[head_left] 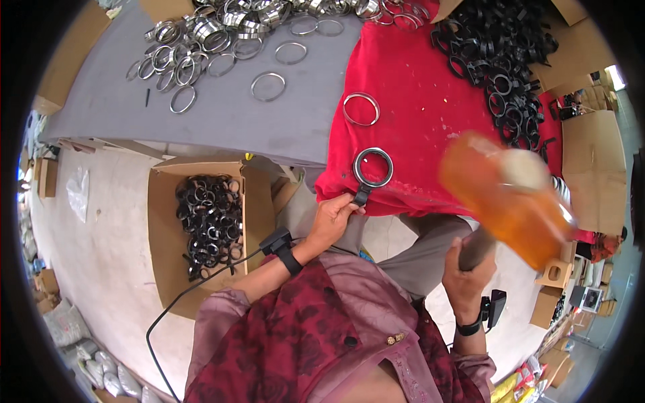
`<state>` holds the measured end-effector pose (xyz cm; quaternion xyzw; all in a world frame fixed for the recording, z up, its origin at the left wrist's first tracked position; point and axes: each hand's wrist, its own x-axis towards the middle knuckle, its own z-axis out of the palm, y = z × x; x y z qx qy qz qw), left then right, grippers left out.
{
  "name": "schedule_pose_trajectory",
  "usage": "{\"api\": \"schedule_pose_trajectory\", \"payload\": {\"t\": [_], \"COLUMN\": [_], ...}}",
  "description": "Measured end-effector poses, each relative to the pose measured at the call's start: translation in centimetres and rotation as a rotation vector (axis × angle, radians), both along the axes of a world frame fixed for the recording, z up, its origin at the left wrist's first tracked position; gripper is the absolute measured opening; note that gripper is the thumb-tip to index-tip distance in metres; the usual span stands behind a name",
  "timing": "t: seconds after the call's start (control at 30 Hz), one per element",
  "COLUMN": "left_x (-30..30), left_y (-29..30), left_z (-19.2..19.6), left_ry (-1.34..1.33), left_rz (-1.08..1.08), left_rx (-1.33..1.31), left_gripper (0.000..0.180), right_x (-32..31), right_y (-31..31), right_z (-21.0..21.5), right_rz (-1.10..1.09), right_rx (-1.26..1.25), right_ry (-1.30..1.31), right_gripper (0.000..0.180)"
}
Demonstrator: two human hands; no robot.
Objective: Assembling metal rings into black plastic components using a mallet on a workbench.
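Note:
My left hand pinches the short stem of a black ring-shaped part at the near edge of the red cloth. A silver metal rim seems to sit inside that black ring. In my right hand is the handle of a mallet with an amber, see-through head, raised over the right side and blurred by motion. The mallet head is apart from the ring. Just beyond the black part, a loose silver ring lies flat on the red cloth.
Many silver rings are heaped on the grey cloth at far left. A pile of black ring parts fills the far right. Left of my knees, an open cardboard box holds more black parts. A cable runs from my left wrist.

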<state>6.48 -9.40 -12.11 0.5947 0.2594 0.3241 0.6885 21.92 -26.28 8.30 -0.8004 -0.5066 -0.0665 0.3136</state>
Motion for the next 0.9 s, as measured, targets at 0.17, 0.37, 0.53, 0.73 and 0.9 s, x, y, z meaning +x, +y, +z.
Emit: {"api": "schedule_pose_trajectory", "payload": {"t": [0.17,0.37,0.53,0.73,0.9], "left_x": [0.8,0.0,-0.6,-10.2,-17.3], "left_y": [0.1,0.3,0.4,0.3,0.6], "left_z": [0.5,0.4,1.4,3.1,-2.3], "left_ry": [-0.002,0.002,0.046,0.254,0.037], "left_rz": [-0.049,-0.048,-0.073,0.468,1.037], "left_rx": [-0.009,0.028,0.015,0.326,-0.381], "left_gripper": [0.017,0.018,0.018,0.020,0.045], "right_x": [0.6,2.5,2.5,3.6,5.5], "right_y": [2.0,4.6,5.1,3.7,3.9], "right_z": [-2.0,1.8,0.4,-4.9,-7.0], "right_rz": [0.042,-0.061,-0.147,-0.209,-0.255], "right_rx": [-0.313,-0.098,0.165,-0.027,0.040], "right_ry": [0.033,0.232,0.325,0.422,0.680], "right_gripper": [0.025,0.023,0.024,0.025,0.021]}}
